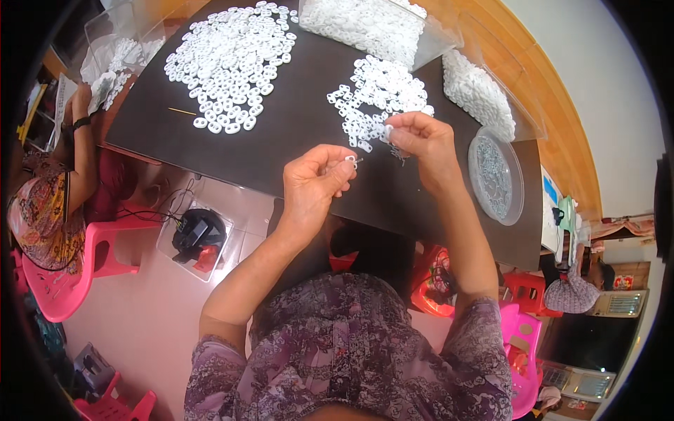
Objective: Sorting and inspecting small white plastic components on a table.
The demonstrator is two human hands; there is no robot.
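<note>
Above the table's near edge, my left hand pinches a small white plastic piece between thumb and fingertips; a thin metal bit shows beside it. My right hand is closed in a pinch on another small white plastic piece, over the near side of a loose pile of white plastic pieces. Just below those fingertips lie a few thin metal pins. Farther left spreads a larger pile of white two-holed oval pieces.
A clear bin full of white pieces stands at the back, another heap of white pieces to its right. A round clear dish holds small metal parts. A yellow stick lies at left. Another person sits by a pink chair.
</note>
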